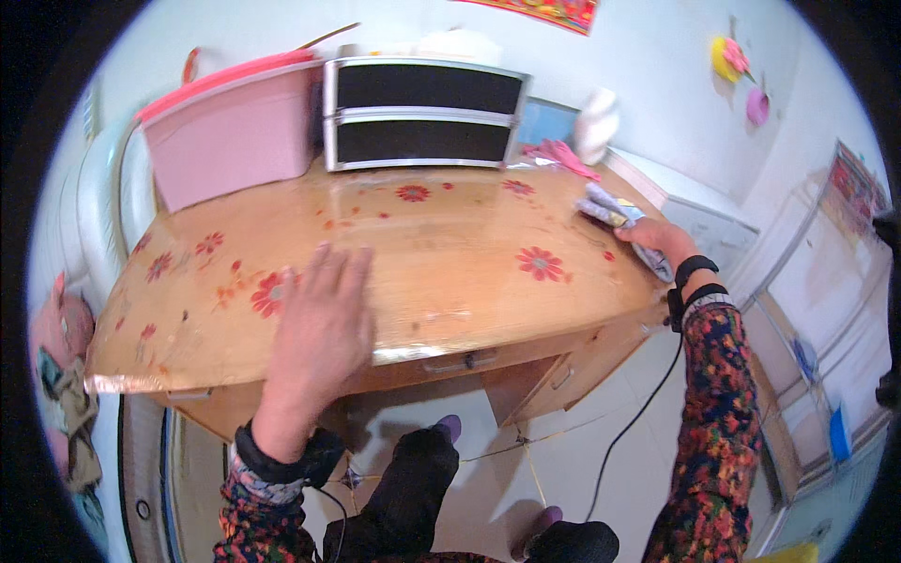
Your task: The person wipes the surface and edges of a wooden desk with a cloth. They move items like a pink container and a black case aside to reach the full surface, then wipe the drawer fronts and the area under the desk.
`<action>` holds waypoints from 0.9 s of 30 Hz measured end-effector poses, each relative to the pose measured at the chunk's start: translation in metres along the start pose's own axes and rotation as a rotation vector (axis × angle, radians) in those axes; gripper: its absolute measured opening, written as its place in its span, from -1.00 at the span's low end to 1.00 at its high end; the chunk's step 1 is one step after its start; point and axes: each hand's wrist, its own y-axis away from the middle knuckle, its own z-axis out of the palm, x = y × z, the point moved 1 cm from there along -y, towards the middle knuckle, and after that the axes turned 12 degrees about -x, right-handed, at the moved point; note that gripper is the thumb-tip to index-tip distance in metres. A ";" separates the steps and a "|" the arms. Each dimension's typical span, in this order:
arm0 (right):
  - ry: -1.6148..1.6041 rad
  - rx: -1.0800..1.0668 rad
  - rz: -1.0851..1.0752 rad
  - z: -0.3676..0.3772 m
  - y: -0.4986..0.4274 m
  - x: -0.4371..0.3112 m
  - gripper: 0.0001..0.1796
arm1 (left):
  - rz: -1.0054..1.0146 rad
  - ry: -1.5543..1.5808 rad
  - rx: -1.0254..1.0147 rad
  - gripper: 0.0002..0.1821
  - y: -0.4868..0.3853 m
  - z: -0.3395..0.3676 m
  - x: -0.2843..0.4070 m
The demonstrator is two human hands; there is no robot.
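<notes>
Before me stands a wooden desk [450, 260] whose top wears a shiny clear cover and printed red flowers. My left hand [325, 327] is palm down over its front left part, beside a red flower, with nothing in it; whether it touches the surface I cannot tell. At the desk's right side my right hand [662, 239] grips a folded greyish patterned cloth [604, 205]. Part of the cloth is hidden under the hand, and another part reaches the right edge of the desk.
A pink plastic storage box [232, 137] with a red lid and a black case [426, 112] with silver edging stand along the back. Pink rubber gloves [563, 156] lie near a white bottle-like object [597, 127]. A black cable [626, 429] hangs from my right wrist.
</notes>
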 end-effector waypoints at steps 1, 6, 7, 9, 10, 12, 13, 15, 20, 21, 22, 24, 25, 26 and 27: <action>0.040 -0.077 -0.116 -0.001 0.009 -0.033 -0.14 | 0.015 -0.001 0.023 -0.46 0.000 0.000 0.000; 0.279 -0.282 -0.465 0.014 0.094 -0.176 -0.07 | 0.065 0.163 -0.020 -0.54 -0.001 -0.001 -0.009; 0.351 -0.266 -0.497 0.019 0.108 -0.197 -0.09 | 0.058 0.173 -0.050 -0.56 -0.001 -0.001 -0.009; 0.274 -0.179 -0.924 0.034 0.125 -0.231 -0.12 | 0.064 0.194 -0.066 -0.59 0.001 -0.003 -0.008; 0.303 -0.115 -0.924 0.035 0.124 -0.240 -0.14 | 0.074 0.203 -0.053 -0.60 0.002 -0.004 -0.008; 0.276 -0.173 -0.702 0.027 0.108 -0.247 -0.14 | 0.168 0.214 0.070 -0.61 0.011 -0.007 -0.012; 0.264 -0.184 -0.679 0.018 0.097 -0.247 -0.14 | 0.247 0.211 0.190 -0.62 0.017 -0.008 -0.016; 0.469 -0.081 -0.346 0.009 0.073 -0.246 -0.13 | 0.283 0.181 0.387 -0.62 0.035 -0.011 -0.032; 0.550 -0.070 -0.198 -0.004 0.064 -0.290 -0.01 | -0.095 -0.030 0.597 -0.58 0.108 -0.021 -0.131; 0.500 -0.071 -0.240 -0.001 0.072 -0.307 -0.01 | -0.141 -0.082 0.602 -0.54 0.119 -0.021 -0.147; 0.338 -0.179 -0.369 0.002 0.082 -0.326 -0.01 | -0.181 -0.142 0.612 -0.50 0.129 -0.020 -0.161; 0.389 -0.230 -0.500 0.006 0.096 -0.391 -0.14 | -0.233 -0.209 0.678 -0.43 0.136 -0.010 -0.172; 0.330 -0.134 -0.714 0.010 0.108 -0.412 -0.22 | -0.243 -0.216 0.740 -0.40 0.132 -0.001 -0.173; 0.108 -0.073 -0.915 0.021 0.121 -0.427 -0.26 | -0.229 -0.274 0.796 -0.36 0.130 0.006 -0.175; 0.257 0.039 -0.720 0.023 0.123 -0.470 -0.28 | -0.237 -0.230 0.844 -0.36 0.127 0.012 -0.176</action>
